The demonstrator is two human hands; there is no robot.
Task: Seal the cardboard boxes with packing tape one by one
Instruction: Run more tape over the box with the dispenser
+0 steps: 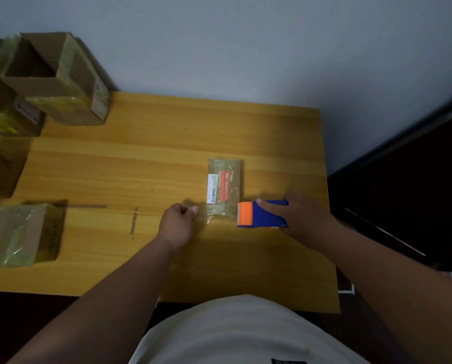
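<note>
The right hand [298, 214] gripped a blue tape dispenser [261, 214] beside a small taped package [225, 187] mid-worktop [141, 166]; the left hand [177, 222] was loosely curled, empty. An open cardboard box [54, 77] stood far left, seemingly empty.

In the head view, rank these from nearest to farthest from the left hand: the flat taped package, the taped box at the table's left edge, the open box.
From the left hand:
1. flat taped package, just right
2. taped box, far left
3. open box, back left corner
</note>
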